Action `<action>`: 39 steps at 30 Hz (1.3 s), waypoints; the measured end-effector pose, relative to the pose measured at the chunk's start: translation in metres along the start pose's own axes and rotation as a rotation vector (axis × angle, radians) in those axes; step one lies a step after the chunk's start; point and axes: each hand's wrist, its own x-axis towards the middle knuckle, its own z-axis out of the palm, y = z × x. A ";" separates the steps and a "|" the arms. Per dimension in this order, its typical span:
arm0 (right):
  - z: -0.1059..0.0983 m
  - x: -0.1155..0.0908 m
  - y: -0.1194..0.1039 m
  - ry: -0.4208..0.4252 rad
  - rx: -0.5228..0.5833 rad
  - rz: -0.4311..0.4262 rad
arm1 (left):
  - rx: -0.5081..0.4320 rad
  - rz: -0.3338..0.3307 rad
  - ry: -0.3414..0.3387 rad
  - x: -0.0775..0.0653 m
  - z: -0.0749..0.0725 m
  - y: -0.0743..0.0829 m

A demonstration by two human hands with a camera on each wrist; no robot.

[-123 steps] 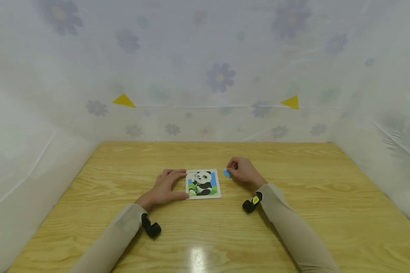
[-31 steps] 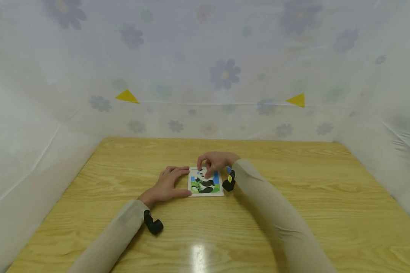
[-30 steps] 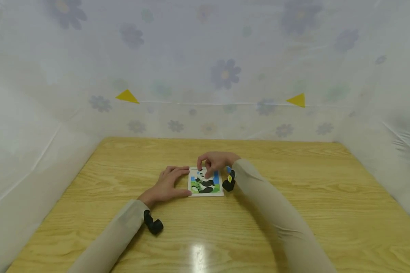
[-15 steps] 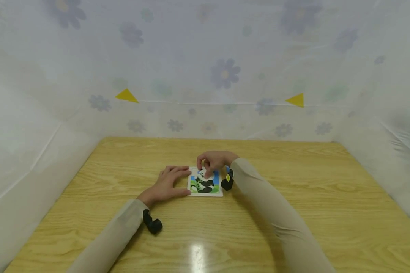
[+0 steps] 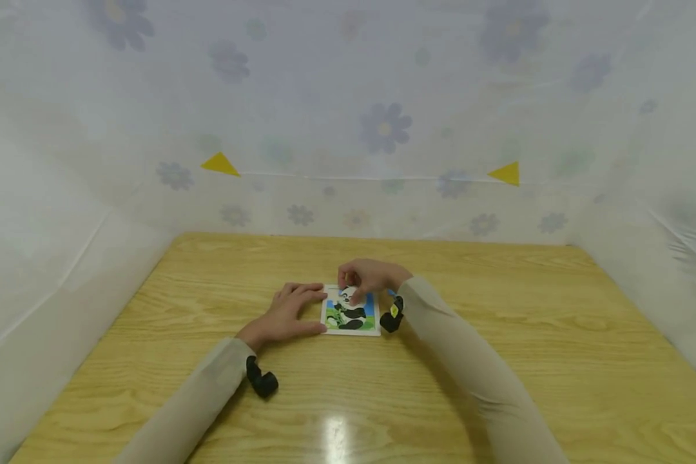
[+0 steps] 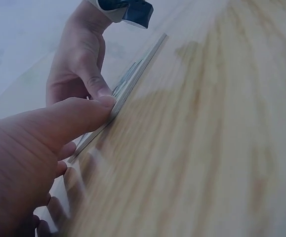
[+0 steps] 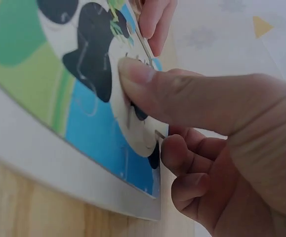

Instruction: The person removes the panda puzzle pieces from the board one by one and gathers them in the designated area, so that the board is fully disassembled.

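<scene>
One square panda puzzle (image 5: 352, 322) lies flat on the wood surface (image 5: 557, 335), about midway between its left and right edges and closer to the far one. The left hand (image 5: 290, 316) has a loose, spread grip, with its thumb at the puzzle's near left corner and its fingertips at the far left corner. The right hand (image 5: 371, 277) puts its thumb (image 7: 147, 94) on the panda's face, and its other fingers bend by the far edge; I cannot tell if its grip is pinching a piece. This hand hides some of the puzzle's top part. A yellow tag (image 5: 394, 310) sits on the black right wrist camera (image 5: 390, 322), its mark too small to read. A bit of blue (image 5: 390, 292) peeks out there, mostly hidden. Past the far edge hangs a flowery sheet (image 5: 301, 84) with two yellow triangles (image 5: 220, 164).
</scene>
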 end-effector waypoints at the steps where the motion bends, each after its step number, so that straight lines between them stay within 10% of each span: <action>1: 0.001 -0.001 0.000 0.011 -0.003 -0.002 | 0.002 -0.001 -0.006 0.000 0.000 0.000; 23: 0.027 -0.023 0.005 0.292 -0.046 -0.025 | 0.003 -0.017 -0.020 -0.001 -0.002 0.001; 39: 0.035 -0.029 0.007 0.317 -0.087 -0.080 | 0.019 -0.022 -0.022 0.001 0.000 0.000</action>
